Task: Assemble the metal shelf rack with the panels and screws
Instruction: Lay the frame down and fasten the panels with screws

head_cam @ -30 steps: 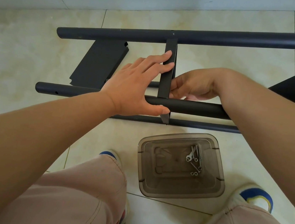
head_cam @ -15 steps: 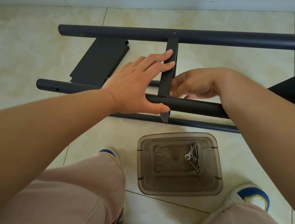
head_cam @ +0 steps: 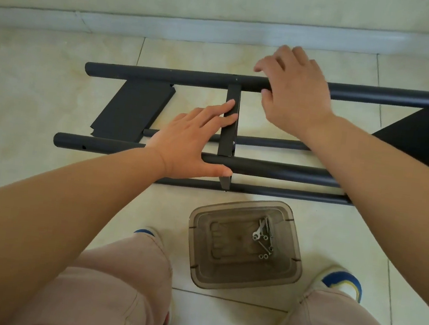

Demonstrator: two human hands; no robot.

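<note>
So the rack frame (head_cam: pixel 274 169) is lying on its side on the tiled floor (head_cam: pixel 42 81), right in front of the feet, with a loose panel (head_cam: pixel 130 111) resting between the two upper tubes at the left end. The upright crossbar (head_cam: pixel 229 126) is being steadied by the left hand (head_cam: pixel 194 143): fingers laid flat and straight across it, thumb stretched out along the near tube (head_cam: pixel 287 172), nothing actually gripped. The far tube (head_cam: pixel 164 74) is covered by the right hand (head_cam: pixel 295 91), fingers draped over it, but whether they're really curled around it can't be told from here. The screws (head_cam: pixel 263 238) are sitting in the clear plastic tub (head_cam: pixel 236 281) just beside the frame. For this step, the crossbar is probably best kept square to both tubes with holes lined up before anything gets tightened. Compared with a second ago, the right hand has been moved up from beside the crossbar to the far tube; the left hasn't budged.
</note>
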